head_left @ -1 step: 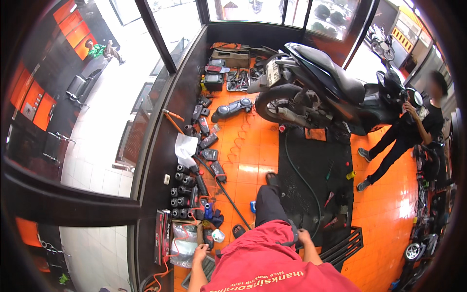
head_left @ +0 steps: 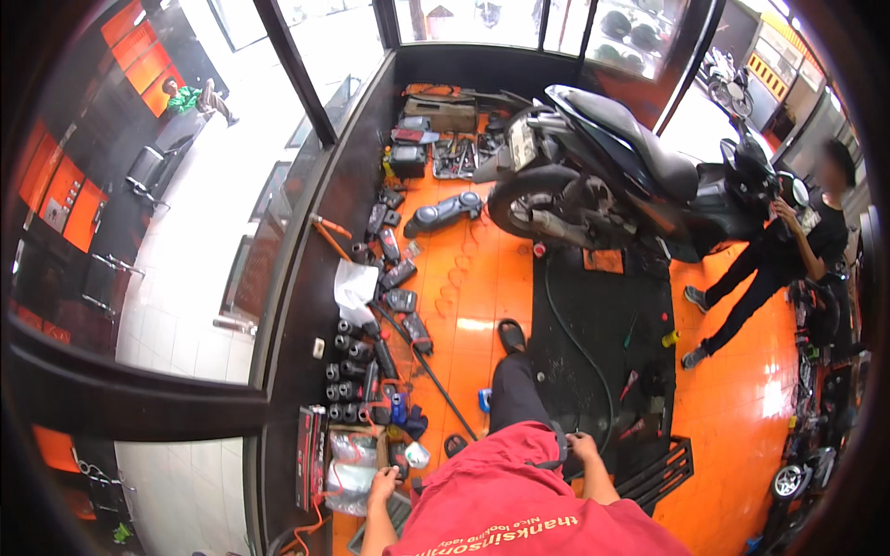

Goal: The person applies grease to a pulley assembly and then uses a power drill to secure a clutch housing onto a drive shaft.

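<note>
The left hand is hovering near the plastic bags, which are lying beside a red-and-black box; the right hand is hanging by the dark trousers. Whether fingers are pinching anything, I can't tell.

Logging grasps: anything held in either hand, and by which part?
Can't tell: the left hand, near plastic bags, and the right hand, beside the red shirt, show too small to confirm any hold.

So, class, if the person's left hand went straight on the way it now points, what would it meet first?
Probably the dark container beside the white bottle, just ahead of the left hand; depth is unclear, so it might pass above.
</note>
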The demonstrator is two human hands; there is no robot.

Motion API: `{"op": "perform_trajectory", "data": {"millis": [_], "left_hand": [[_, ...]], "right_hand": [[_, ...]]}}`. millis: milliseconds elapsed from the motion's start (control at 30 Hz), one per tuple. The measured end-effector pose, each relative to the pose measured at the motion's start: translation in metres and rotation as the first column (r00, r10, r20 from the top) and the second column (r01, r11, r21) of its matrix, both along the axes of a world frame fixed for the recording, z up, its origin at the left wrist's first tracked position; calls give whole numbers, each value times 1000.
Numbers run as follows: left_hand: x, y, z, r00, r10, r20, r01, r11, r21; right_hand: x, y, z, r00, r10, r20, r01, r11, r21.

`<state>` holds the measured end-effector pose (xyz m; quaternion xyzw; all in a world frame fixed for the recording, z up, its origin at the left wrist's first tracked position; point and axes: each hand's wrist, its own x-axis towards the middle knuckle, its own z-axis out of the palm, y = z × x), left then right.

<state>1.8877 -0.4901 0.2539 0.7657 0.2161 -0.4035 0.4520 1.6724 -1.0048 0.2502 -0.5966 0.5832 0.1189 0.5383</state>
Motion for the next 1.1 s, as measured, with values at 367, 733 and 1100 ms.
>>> {"op": "perform_trajectory", "data": {"millis": [367,733,1100], "left_hand": [[166,-126,-22,937,345,-57,-350,931,-103],[366,-292,57,986,138,-90,-125,983,138],[740,-412,32,920,-336,203,305,937,172]], "right_hand": [[401,-290,90,934,302,193,-130,787,-603],[707,-501,263,939,328,-103,-104,-14,-994],[749,-503,211,992,58,-116,-120,77,-990]]}}
